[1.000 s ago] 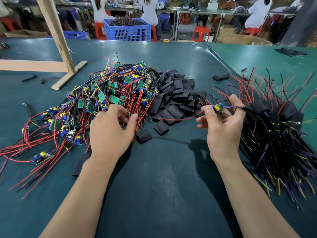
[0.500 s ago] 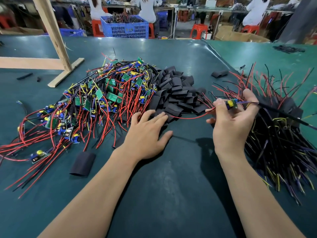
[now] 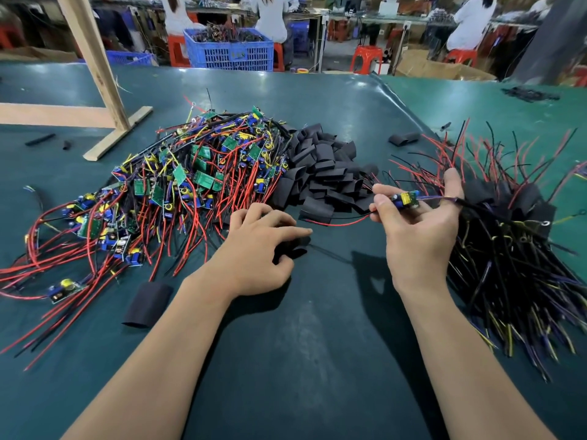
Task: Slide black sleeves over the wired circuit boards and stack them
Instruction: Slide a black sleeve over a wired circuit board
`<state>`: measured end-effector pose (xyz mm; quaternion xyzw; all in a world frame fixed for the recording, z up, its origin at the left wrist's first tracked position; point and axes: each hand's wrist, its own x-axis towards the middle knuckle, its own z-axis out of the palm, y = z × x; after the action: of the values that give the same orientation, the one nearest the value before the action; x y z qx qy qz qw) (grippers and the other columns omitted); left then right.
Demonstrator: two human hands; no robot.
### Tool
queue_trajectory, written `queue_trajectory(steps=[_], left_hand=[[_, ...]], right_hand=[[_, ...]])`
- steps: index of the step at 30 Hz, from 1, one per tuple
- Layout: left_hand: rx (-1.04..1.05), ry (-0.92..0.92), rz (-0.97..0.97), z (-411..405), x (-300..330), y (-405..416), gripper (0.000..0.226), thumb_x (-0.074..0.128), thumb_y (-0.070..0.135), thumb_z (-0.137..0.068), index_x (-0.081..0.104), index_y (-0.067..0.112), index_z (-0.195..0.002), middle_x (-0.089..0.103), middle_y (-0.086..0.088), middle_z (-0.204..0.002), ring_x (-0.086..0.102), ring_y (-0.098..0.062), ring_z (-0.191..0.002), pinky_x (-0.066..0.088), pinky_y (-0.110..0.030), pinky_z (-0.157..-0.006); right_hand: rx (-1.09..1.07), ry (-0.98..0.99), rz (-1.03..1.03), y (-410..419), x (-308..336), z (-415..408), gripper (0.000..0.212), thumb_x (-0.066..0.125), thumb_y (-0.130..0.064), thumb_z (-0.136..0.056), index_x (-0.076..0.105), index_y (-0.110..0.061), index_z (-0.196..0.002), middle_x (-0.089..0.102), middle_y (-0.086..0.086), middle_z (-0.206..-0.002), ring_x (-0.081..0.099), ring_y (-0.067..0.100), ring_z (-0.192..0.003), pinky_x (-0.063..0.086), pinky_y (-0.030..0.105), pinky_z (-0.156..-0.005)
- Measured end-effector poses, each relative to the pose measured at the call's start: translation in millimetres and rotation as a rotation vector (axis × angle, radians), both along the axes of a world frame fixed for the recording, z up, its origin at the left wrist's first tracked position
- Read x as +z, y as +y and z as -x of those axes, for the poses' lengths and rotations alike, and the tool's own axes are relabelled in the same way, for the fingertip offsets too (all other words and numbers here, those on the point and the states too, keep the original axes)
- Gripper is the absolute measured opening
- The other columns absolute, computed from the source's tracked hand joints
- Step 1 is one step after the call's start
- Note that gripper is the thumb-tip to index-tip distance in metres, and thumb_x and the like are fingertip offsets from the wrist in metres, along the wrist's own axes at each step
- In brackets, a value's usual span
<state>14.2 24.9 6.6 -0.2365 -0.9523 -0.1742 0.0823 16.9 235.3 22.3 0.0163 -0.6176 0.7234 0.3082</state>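
My right hand [image 3: 416,236] pinches a small wired circuit board [image 3: 406,200] above the table, its red wire trailing left. My left hand [image 3: 257,255] lies over a loose black sleeve [image 3: 293,249] on the mat, thumb and fingers curled round it. A heap of bare wired boards [image 3: 178,185] lies at the left. Behind my left hand sits a pile of black sleeves [image 3: 324,176]. The stack of sleeved boards [image 3: 514,236] is at the right, wires sticking out.
One loose sleeve [image 3: 147,304] lies near my left forearm, another [image 3: 403,138] far right of the pile. A wooden frame [image 3: 104,100] stands at the back left. A blue crate [image 3: 228,52] and seated people are beyond the green table [image 3: 286,360].
My left hand has moved right from the board heap to the loose sleeve and curled onto it. My right hand keeps holding the board, shifted slightly.
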Motion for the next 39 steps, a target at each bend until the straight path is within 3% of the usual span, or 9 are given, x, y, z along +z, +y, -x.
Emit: queue_trajectory(steps=[3,6,10,17,20,25,30,34,39], left_hand=[[0.017,0.030,0.005,-2.1,1.6,1.7,0.059,0.042,0.040,-0.076,0.058,0.039,-0.133,0.049,0.016,-0.128,0.028,-0.010,-0.125,0.010,-0.035,-0.111],[-0.028,-0.022,0.008,-3.1,4.7,-0.4,0.065,0.038,0.036,-0.074,0.059,0.032,-0.135,0.045,0.018,-0.143,0.020,-0.009,-0.137,0.004,-0.039,-0.116],[-0.058,-0.069,0.014,-5.9,6.3,1.1,0.064,0.039,0.038,-0.073,0.059,0.032,-0.134,0.046,0.025,-0.144,0.014,-0.009,-0.145,0.002,-0.048,-0.118],[-0.062,0.061,0.016,-4.4,2.8,3.1,0.037,0.059,0.039,-0.091,0.066,0.032,-0.127,0.059,0.021,-0.121,0.034,-0.012,-0.127,0.012,-0.037,-0.111],[-0.083,0.064,-0.015,-4.9,2.1,2.8,0.043,0.057,0.050,-0.085,0.070,0.030,-0.121,0.061,0.021,-0.120,0.037,-0.010,-0.128,0.014,-0.037,-0.110],[-0.122,0.038,-0.014,-4.1,1.5,2.0,0.036,0.062,0.037,-0.091,0.067,0.027,-0.125,0.060,0.022,-0.130,0.035,-0.007,-0.135,0.013,-0.036,-0.112],[-0.122,0.031,-0.100,-4.3,0.3,5.2,0.040,0.070,0.017,-0.085,0.067,0.027,-0.125,0.064,0.018,-0.121,0.041,-0.011,-0.120,0.020,-0.032,-0.103],[-0.098,0.088,-0.157,-3.8,1.9,6.0,0.039,0.074,0.025,-0.084,0.067,0.022,-0.122,0.065,0.012,-0.116,0.046,-0.016,-0.116,0.028,-0.034,-0.100],[-0.013,0.197,-0.484,-3.6,6.0,-1.0,0.034,0.077,0.010,-0.082,0.071,0.012,-0.115,0.068,0.002,-0.114,0.060,-0.018,-0.111,0.046,-0.043,-0.101]], right_hand=[[-0.009,-0.003,-0.012,0.9,1.4,-0.8,0.094,0.066,0.003,-0.087,0.004,-0.017,-0.155,0.077,-0.001,-0.093,0.065,0.014,-0.074,0.054,0.024,-0.075],[-0.030,0.008,-0.026,0.5,2.0,-1.3,0.093,0.066,0.003,-0.087,0.005,-0.018,-0.155,0.077,0.000,-0.093,0.067,0.012,-0.078,0.054,0.025,-0.076],[-0.013,-0.010,-0.037,-0.4,1.1,-0.4,0.095,0.065,0.007,-0.087,0.004,-0.020,-0.155,0.075,0.007,-0.099,0.069,0.015,-0.095,0.054,0.032,-0.090],[0.039,-0.021,-0.088,-2.2,0.5,-2.3,0.096,0.062,0.006,-0.090,-0.005,-0.017,-0.155,0.075,0.001,-0.095,0.066,0.014,-0.088,0.047,0.016,-0.076],[0.032,0.009,-0.061,-3.2,3.9,-4.2,0.095,0.063,0.003,-0.090,-0.004,-0.012,-0.155,0.075,0.002,-0.090,0.068,0.015,-0.086,0.053,0.022,-0.074],[0.022,0.007,-0.054,-4.1,7.2,-8.1,0.093,0.064,-0.008,-0.092,-0.003,-0.023,-0.155,0.072,0.010,-0.082,0.062,0.022,-0.052,0.052,0.028,-0.052],[-0.011,0.018,-0.081,-2.9,7.1,-9.0,0.087,0.062,-0.010,-0.095,0.000,-0.023,-0.155,0.062,0.009,-0.083,0.061,0.023,-0.044,0.051,0.028,-0.046],[-0.027,0.067,-0.073,-0.2,5.8,-6.2,0.092,0.062,0.006,-0.089,0.000,-0.018,-0.154,0.059,0.001,-0.085,0.060,0.021,-0.051,0.054,0.029,-0.054],[-0.035,0.104,-0.017,1.9,5.7,-3.5,0.088,0.060,0.010,-0.090,0.003,-0.014,-0.152,0.057,0.008,-0.089,0.062,0.018,-0.059,0.057,0.030,-0.064]])
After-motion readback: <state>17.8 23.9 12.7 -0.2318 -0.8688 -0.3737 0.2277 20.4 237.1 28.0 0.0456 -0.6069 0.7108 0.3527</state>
